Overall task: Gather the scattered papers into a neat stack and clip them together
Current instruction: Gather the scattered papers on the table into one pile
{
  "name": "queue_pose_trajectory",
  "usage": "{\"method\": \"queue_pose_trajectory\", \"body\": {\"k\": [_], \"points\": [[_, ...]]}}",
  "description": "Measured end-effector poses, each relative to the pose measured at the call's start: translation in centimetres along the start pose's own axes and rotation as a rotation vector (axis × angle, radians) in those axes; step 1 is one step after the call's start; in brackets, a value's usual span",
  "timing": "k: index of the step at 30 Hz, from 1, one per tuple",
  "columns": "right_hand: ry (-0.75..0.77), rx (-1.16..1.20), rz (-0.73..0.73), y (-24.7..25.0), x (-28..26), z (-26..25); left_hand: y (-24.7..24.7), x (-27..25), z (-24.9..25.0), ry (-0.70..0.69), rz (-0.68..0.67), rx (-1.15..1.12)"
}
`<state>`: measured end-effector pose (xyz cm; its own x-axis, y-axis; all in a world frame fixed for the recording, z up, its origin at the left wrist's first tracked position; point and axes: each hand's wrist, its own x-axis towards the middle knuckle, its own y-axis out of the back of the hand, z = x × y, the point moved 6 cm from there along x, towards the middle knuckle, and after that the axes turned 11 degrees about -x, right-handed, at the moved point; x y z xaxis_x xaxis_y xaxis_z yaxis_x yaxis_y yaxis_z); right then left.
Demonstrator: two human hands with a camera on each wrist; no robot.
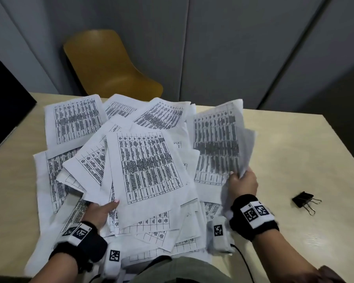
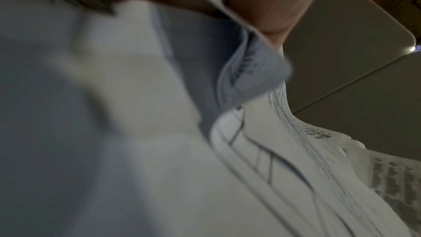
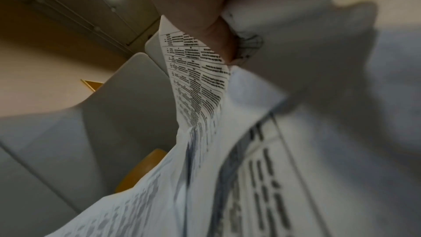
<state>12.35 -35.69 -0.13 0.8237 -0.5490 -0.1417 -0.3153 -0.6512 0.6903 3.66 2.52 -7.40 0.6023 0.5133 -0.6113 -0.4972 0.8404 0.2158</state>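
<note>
Papers (image 1: pixel 143 160): printed sheets with tables, spread in a loose overlapping heap across the middle of the surface (image 1: pixel 294 156), lying at many angles and reaching to its near edge.
Left hand (image 1: pixel 99 212): at the near left of the heap, thumb on top of a fanned bunch of sheets and the other fingers hidden under them, so it grips that bunch; the left wrist view is mostly blurred paper.
Right hand (image 1: pixel 242 183): at the right side of the heap, fingers (image 3: pixel 205 24) curled round the lower corner of a few sheets, which stand raised and tilted off the surface.
Clip (image 1: pixel 303 200): a black binder clip, lying alone on the bare surface right of the right hand, apart from the papers.
Chair (image 1: pixel 110 64): yellow, behind the far edge of the surface.
</note>
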Motion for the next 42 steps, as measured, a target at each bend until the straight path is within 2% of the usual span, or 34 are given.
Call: {"method": "queue_pose_trajectory", "body": {"k": [4, 8, 11, 13, 17, 21, 24, 32, 34, 38, 40, 42], "points": [[0.136, 0.078, 0.204, 2.8, 0.4, -1.5, -0.1, -0.6, 0.4, 0.007, -0.005, 0.004], [0.415, 0.048, 0.291, 5.5, -0.7, -5.3, 0.0, -1.0, 0.7, 0.003, 0.019, 0.056], [0.669, 0.131, 0.429, 7.6, -3.0, -8.7, -0.4, -2.0, 1.4, -0.021, 0.005, 0.071], [0.778, 0.195, 0.501, 8.8, -4.2, -10.7, -0.6, -2.8, 2.0, -0.037, 0.0, 0.047], [0.858, 0.342, 0.481, 9.9, -4.2, -13.5, -0.5, -2.5, 1.7, -0.011, -0.012, 0.099], [0.836, 0.412, 0.355, 8.6, -3.9, -15.3, -0.5, -3.0, 2.1, -0.02, -0.007, 0.141], [0.721, 0.377, 0.237, 6.1, -3.7, -15.3, -0.5, -3.1, 2.3, -0.037, 0.008, 0.116], [0.078, 0.217, -0.297, -4.8, -4.9, -7.7, -0.3, -2.3, 1.6, 0.008, -0.013, 0.045], [0.053, 0.126, -0.356, -6.2, -5.2, -6.3, -0.4, -2.5, 1.8, 0.011, -0.01, 0.025], [0.049, 0.038, -0.378, -7.3, -4.6, -5.1, -0.5, -2.7, 1.8, 0.0, -0.008, 0.009], [0.048, -0.01, -0.389, -7.5, -4.1, -4.6, -0.7, -2.9, 1.9, -0.004, -0.042, -0.06], [0.06, -0.085, -0.459, -8.3, -3.8, -4.2, -0.9, -3.0, 1.9, 0.028, -0.045, -0.131]]}}
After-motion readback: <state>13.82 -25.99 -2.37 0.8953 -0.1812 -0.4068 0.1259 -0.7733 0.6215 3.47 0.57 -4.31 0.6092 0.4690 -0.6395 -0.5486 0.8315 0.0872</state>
